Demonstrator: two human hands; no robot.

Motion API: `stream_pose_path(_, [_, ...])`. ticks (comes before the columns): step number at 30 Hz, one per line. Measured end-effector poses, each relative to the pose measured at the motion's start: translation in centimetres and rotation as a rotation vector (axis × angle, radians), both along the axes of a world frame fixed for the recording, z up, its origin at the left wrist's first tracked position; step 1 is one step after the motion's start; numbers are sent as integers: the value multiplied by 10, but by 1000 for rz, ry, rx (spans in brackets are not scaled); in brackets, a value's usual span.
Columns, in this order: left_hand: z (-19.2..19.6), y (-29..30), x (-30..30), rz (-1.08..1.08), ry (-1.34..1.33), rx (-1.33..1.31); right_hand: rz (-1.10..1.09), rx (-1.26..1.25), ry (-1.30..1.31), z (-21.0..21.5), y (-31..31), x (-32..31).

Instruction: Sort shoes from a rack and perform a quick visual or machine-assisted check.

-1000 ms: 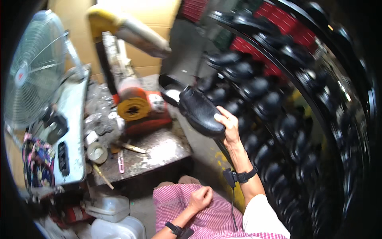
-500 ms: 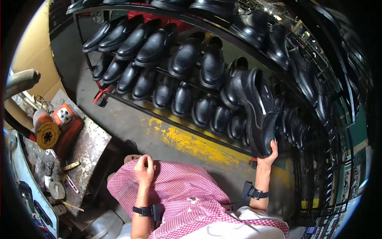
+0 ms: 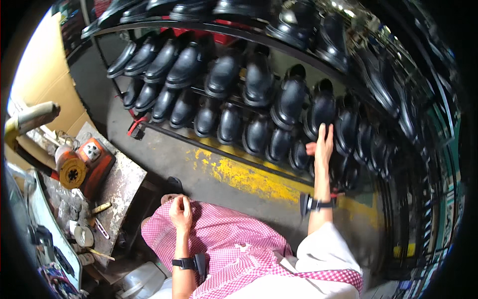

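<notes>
A black shoe (image 3: 319, 107) on the rack (image 3: 279, 45) is being touched by the right hand (image 3: 322, 145), whose fingers are being held straight and together, flat against the heel end, with nothing pinched. The shoe is being propped upright among close neighbours on the middle tier, directly above that hand. If it is being left seated only loosely, it could likely be tipped forward off the rail, or the shoe beside it could be knocked loose by the withdrawing fingers. The left hand (image 3: 180, 213) is being rested, loosely curled, on the checked cloth (image 3: 234, 244) over the lap, well apart from the shoe. A counter (image 3: 122, 182) with an orange tool (image 3: 82, 164) is being left at the left side.
</notes>
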State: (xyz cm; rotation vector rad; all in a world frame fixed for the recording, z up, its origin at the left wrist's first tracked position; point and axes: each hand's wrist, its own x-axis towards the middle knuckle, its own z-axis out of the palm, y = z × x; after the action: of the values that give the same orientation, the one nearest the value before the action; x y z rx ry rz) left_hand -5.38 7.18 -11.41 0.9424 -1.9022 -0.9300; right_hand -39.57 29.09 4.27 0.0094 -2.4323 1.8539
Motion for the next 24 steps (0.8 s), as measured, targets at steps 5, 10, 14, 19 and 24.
stream_pose_path(5, [-10,6,4,22,67,-60,296,-98,46,-4,-45,40])
stream_pose_path(10, [-5,7,0,12,50,-69,203,-618,-410,-4,-81,-11])
stream_pose_path(14, [-13,5,9,96,56,-70,263,-954,-394,-9,-80,-18])
stream_pose_path(19, [-7,4,6,93,42,-65,344,-1134,-520,-18,-35,22])
stream_pose_path(24, [3,1,1,-17,74,-64,599,-888,-547,-45,10,44])
